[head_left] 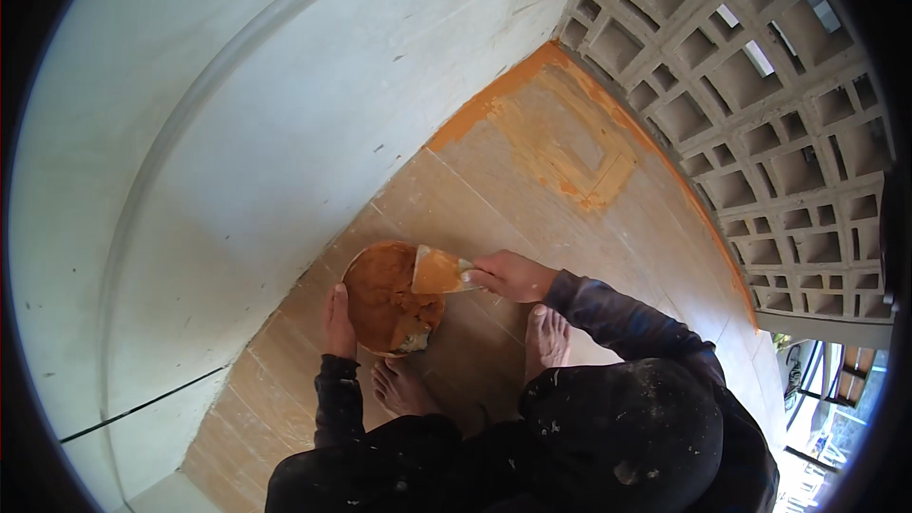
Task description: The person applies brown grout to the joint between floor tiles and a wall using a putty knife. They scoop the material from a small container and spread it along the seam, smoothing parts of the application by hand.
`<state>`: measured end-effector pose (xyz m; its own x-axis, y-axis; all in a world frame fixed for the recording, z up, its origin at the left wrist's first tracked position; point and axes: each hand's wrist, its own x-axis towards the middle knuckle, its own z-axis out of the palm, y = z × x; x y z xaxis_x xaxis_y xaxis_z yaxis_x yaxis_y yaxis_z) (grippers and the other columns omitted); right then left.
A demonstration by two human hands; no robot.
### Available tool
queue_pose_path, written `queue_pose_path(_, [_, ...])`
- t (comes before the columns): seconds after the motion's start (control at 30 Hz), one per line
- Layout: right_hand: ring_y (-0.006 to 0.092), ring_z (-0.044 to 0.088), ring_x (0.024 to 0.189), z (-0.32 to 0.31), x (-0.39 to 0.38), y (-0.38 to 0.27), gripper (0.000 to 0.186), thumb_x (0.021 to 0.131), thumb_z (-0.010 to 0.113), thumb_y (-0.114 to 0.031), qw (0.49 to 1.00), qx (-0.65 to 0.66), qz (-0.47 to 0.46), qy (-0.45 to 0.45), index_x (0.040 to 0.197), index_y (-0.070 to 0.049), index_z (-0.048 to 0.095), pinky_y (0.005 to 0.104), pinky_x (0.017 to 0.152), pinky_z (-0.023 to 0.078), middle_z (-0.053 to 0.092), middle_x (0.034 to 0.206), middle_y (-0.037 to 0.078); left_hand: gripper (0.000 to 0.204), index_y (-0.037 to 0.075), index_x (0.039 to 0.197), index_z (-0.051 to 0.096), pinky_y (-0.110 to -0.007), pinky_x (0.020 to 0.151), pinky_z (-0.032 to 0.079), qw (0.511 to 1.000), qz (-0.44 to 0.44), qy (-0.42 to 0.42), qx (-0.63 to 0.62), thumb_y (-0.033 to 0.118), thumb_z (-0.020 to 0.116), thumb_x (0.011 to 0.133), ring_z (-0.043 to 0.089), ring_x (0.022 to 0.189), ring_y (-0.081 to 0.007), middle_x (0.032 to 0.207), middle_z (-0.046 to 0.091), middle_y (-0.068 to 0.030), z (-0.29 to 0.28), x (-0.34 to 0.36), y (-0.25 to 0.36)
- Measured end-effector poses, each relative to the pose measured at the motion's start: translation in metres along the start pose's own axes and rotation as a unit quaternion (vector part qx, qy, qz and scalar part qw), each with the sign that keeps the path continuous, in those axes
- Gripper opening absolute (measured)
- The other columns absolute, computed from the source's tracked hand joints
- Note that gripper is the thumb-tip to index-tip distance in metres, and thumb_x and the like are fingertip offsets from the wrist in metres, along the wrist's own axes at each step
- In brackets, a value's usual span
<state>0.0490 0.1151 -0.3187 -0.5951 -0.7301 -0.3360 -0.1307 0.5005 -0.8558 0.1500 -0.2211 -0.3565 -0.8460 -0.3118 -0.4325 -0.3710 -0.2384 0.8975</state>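
A round bucket (pixel 440 319) full of thick orange-brown paste (pixel 380 290) stands on the floor in front of my feet. A pale grey patch shows in the paste near the rim closest to me. My left hand (pixel 339 321) holds the bucket's left side, its fingers up along the wall. In my right hand (pixel 518 275) is a putty knife (pixel 437 271), gripped by its handle. Orange paste coats its wide blade, which lies over the right part of the bucket's mouth.
A pale wall (pixel 275 133) rises on the left, and a wall of pierced concrete blocks (pixel 731 133) on the right. Orange paste (pixel 560 133) is spread on the tiled floor (pixel 456 190) in the far corner and along the wall edges. My bare feet (pixel 546 337) are close to the bucket.
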Motion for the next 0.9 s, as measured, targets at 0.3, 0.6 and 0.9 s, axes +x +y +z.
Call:
queue_pose_path(0.3, [0.0465, 0.062, 0.081, -0.013, 0.039, 0.032, 0.045, 0.104, 0.042, -0.048, 0.968, -0.25, 0.034, -0.008, 0.1, -0.007, 0.059, 0.0567, 0.072, 0.047, 0.064, 0.08, 0.023, 0.043, -0.002, 0.115, 0.065, -0.027, 0.089, 0.046, 0.982, 0.059, -0.053, 0.17, 0.038, 0.051, 0.106, 0.057, 0.099, -0.0098, 0.103, 0.066, -0.001, 0.012, 0.059, 0.017])
queue_pose_path(0.6, [0.0469, 0.058, 0.073, -0.067, 0.002, 0.031, 0.039, 0.103, 0.049, -0.043, 0.927, -0.353, 0.115, 0.062, 0.098, -0.005, 0.057, 0.053, 0.066, 0.047, 0.061, 0.076, 0.023, 0.042, -0.001, 0.112, 0.065, -0.026, 0.086, 0.046, 0.988, 0.055, -0.051, 0.132, 0.038, 0.05, 0.106, 0.056, 0.092, -0.0084, 0.096, 0.066, -0.0012, -0.012, 0.057, 0.004])
queue_pose_path(0.9, [0.0146, 0.064, 0.059, 0.041, -0.014, -0.068, 0.018, 0.106, 0.046, -0.017, 0.945, 0.265, 0.13, 0.139, 0.11, -0.001, 0.054, 0.0287, 0.055, 0.053, 0.066, 0.076, 0.008, 0.04, -0.005, 0.122, 0.061, -0.032, 0.095, 0.047, 0.993, 0.069, 0.041, 0.089, 0.029, 0.054, 0.103, 0.062, 0.105, -0.0177, 0.107, 0.069, -0.0139, 0.009, -0.009, 0.022])
